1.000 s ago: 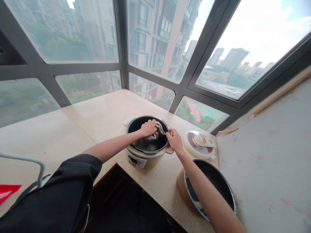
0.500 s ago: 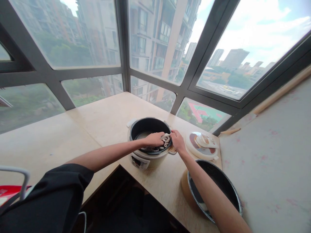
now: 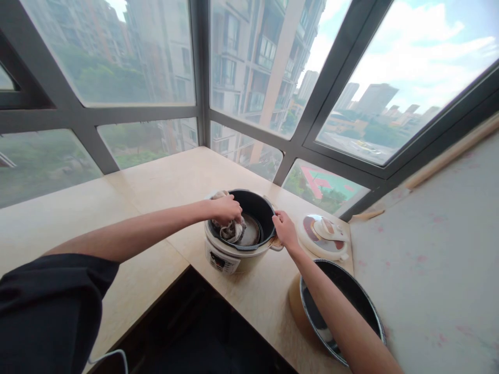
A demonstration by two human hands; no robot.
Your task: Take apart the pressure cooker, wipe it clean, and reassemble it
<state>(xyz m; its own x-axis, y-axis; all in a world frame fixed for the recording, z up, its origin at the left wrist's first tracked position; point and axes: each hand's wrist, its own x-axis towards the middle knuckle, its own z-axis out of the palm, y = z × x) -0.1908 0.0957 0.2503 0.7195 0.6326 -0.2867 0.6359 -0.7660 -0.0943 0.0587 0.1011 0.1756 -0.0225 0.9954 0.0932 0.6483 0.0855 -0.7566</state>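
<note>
A white electric cooker [image 3: 249,259] with a dark interior stands open on the wooden counter. At its left rim, my left hand [image 3: 226,209] has its fingers closed on a crumpled grey-beige cloth [image 3: 233,231], which hangs inside the pot and partly over the rim. My right hand [image 3: 285,227] pinches the cooker's right rim, its thumb and fingers closed there. The round bottom shows between the cloth and the right wall.
The cooker's lid [image 3: 324,236] lies on the counter [image 3: 156,192] to the right, by the wall. Nearer, a large dark inner pot [image 3: 299,306] sits partly under my right forearm. Windows [image 3: 249,67] enclose the far side. A white cable [image 3: 123,358] curves at the bottom left.
My left hand has moved from the right side of the pot to its left rim, taking the cloth along. My right hand stays at the right rim.
</note>
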